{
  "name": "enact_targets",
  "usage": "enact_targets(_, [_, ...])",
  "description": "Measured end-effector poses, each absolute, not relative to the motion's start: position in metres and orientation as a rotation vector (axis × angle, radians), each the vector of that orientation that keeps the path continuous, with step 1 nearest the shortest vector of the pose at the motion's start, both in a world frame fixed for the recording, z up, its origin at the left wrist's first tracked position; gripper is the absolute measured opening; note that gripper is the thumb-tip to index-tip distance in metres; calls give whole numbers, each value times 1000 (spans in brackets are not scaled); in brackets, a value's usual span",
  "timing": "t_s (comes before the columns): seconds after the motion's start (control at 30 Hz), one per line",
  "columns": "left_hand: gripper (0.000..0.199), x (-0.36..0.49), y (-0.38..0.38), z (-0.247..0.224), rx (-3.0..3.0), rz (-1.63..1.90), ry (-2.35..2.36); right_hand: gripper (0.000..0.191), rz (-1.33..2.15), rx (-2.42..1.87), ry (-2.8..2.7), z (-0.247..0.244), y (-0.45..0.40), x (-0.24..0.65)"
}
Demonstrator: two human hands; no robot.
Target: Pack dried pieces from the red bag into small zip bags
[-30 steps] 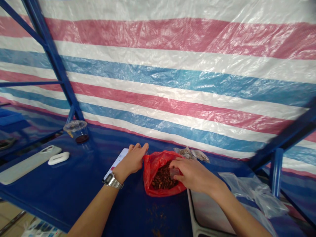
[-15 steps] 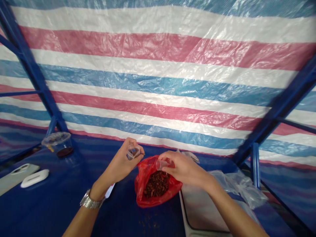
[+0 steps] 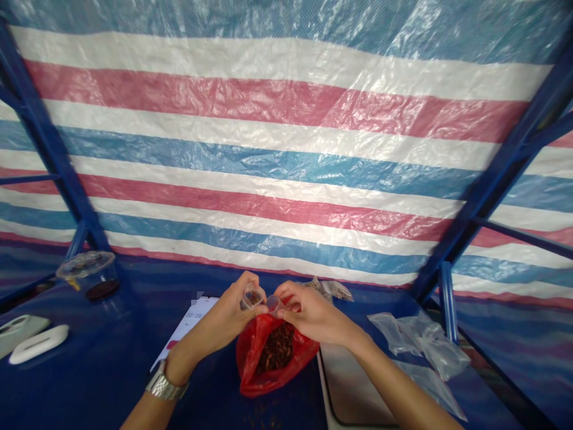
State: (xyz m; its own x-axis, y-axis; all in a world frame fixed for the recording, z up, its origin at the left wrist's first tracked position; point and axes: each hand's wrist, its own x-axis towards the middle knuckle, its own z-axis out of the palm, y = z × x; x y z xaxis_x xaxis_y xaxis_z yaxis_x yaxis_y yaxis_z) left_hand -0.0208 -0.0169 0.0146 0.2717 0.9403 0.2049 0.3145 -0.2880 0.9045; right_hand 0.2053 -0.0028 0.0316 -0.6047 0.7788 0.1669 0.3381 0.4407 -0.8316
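My left hand [image 3: 239,301], with a metal watch at its wrist, is closed around what looks like a small clear plastic bag [image 3: 252,297]; its rounded mouth faces up, with something dark inside. Between the fingers of my right hand [image 3: 304,307] is a small clear cup [image 3: 273,304], held tilted against or right beside the bag's mouth. I cannot make out what the cup contains. Just below both hands stands an open red plastic bag [image 3: 255,382], holding many brown, dried-looking pieces [image 3: 276,351].
A flat scale-like device [image 3: 358,382] lies under my right forearm. Clear plastic bags [image 3: 434,346] are at the right, small filled bags [image 3: 335,290] behind. Leftward are a lit phone [image 3: 190,325], a white case [image 3: 39,344], another phone [image 3: 22,330] and a plastic bowl with dark liquid [image 3: 92,278].
My right hand has lifted the cup away from the red bag's opening and moved it left to the small bag. My left hand has come slightly right; the lit phone shows more.
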Motion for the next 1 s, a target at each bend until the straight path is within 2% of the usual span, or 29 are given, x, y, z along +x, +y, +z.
enact_targets(0.23, [50, -22, -33, 32, 1597, 1463, 971, 17, 963, -869, -1999, 50, 4, 217])
enact_targets(0.33, [54, -13, -54, 41, 1622, 1235, 839, 26, 925, -865, -1899, 70, -2, 226])
enact_targets(0.43, [40, 2, -66, 41, 1596, 920, 767, 29, 811, -862, -1916, 88, -11, 235])
enact_targets(0.5, [34, 11, -65, 34, 1618, 832, 785, 27, 712, -847, -2007, 96, -18, 239])
enact_targets(0.57, [31, 17, -58, 25, 1632, 847, 844, 27, 641, -829, -2139, 99, -23, 238])
enact_targets(0.73, [36, 20, -42, 9, 1660, 975, 973, 44, 480, -816, -2346, 91, -29, 225])
enact_targets(1.0, [42, 22, -36, 2, 1717, 1065, 1032, 40, 360, -767, -2412, 81, -26, 217])
